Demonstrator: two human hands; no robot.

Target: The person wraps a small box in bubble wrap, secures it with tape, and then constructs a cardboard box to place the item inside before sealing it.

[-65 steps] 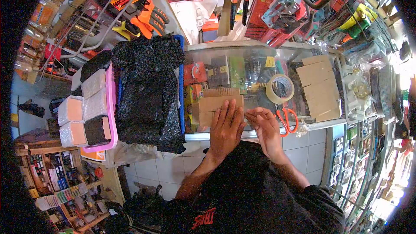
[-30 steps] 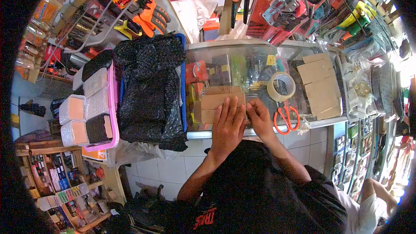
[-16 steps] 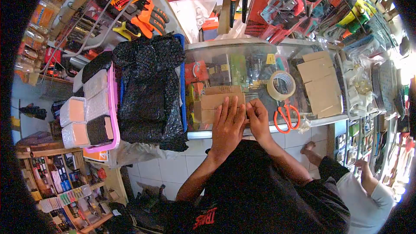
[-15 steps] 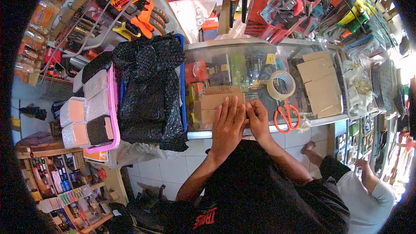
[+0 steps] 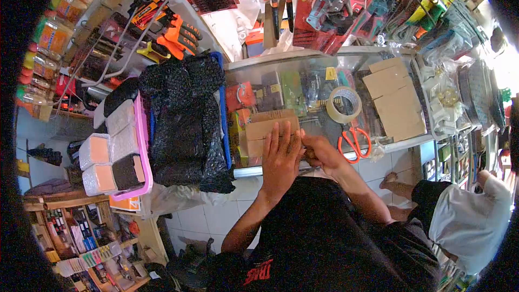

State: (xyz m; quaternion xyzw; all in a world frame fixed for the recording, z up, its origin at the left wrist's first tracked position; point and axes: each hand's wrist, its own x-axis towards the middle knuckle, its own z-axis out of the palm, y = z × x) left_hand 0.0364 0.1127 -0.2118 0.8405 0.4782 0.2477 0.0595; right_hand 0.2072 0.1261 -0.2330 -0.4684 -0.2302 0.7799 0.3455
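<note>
A small brown cardboard box (image 5: 265, 127) lies on the glass counter in front of me. My left hand (image 5: 281, 157) rests flat on top of it, fingers stretched out and close together. At the box's right edge, my right hand (image 5: 323, 154) is closed with curled fingers; what they pinch, if anything, is hidden. A roll of clear tape (image 5: 331, 107) sits beyond my right hand. Scissors with orange handles (image 5: 355, 139) lie just right of that hand, their blades pointing away under the tape roll.
A flattened cardboard piece (image 5: 396, 100) lies at the counter's right. On the left stand a blue crate (image 5: 226, 124) with black bubble wrap (image 5: 181, 119) and a pink basket (image 5: 145, 151) of wrapped packs. Packaged tools hang behind. Another person's legs (image 5: 427, 200) show at right.
My right hand has turned and curled more, sliding down along the box's right edge. My left hand stays flat on the box. The view has shifted slightly, and the other person's legs have moved.
</note>
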